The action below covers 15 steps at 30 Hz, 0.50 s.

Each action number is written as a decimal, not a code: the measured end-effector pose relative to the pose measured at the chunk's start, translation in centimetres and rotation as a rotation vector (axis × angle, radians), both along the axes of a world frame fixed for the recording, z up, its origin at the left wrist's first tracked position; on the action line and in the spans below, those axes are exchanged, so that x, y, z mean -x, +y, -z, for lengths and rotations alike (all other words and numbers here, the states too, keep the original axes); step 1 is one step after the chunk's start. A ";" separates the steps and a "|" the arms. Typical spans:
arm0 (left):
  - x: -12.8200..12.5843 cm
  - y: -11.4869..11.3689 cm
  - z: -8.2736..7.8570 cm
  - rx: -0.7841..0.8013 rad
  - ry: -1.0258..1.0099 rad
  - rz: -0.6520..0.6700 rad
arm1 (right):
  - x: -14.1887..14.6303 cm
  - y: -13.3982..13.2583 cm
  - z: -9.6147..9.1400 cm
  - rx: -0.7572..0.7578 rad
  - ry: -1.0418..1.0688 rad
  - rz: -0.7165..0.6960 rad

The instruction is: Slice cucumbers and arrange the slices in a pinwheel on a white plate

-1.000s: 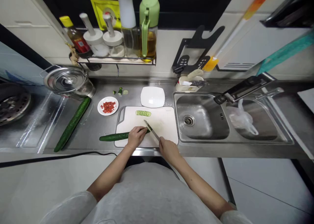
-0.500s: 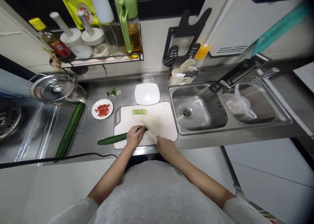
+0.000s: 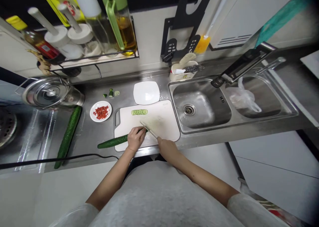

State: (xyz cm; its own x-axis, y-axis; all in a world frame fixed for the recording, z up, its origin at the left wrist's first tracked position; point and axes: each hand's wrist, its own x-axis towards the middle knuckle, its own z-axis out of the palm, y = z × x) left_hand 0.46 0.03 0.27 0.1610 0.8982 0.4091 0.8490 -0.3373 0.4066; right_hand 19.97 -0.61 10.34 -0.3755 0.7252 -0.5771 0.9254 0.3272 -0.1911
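My left hand point(image 3: 136, 138) is curled over a long green cucumber point(image 3: 112, 142) that lies across the left end of a white cutting board point(image 3: 164, 124). My right hand point(image 3: 167, 148) grips the handle of a knife point(image 3: 148, 129), and its blade angles up-left to the cucumber's cut end just past my left fingertips. A short row of cucumber slices point(image 3: 139, 112) lies near the board's far edge.
A second whole cucumber point(image 3: 68, 135) lies on the steel counter at the left. Beside the board are a small dish of red bits point(image 3: 100, 111), a white square plate point(image 3: 146, 92) and cucumber ends point(image 3: 111, 93). A pot point(image 3: 50, 94) stands left, a double sink point(image 3: 206, 107) right.
The view has tilted and shifted, so everything sits a little lower-left in the picture. Both hands stay on the cucumber and knife at the same spot on the board.
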 end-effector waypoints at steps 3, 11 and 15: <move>0.0 0.0 0.0 -0.010 0.005 0.005 | -0.1 0.1 0.1 -0.007 0.021 0.006; -0.2 -0.1 -0.1 -0.047 0.030 0.014 | 0.1 0.5 -0.2 0.040 0.032 0.010; -0.1 -0.2 0.3 -0.065 0.033 0.025 | 0.2 0.7 -0.1 0.060 0.036 0.012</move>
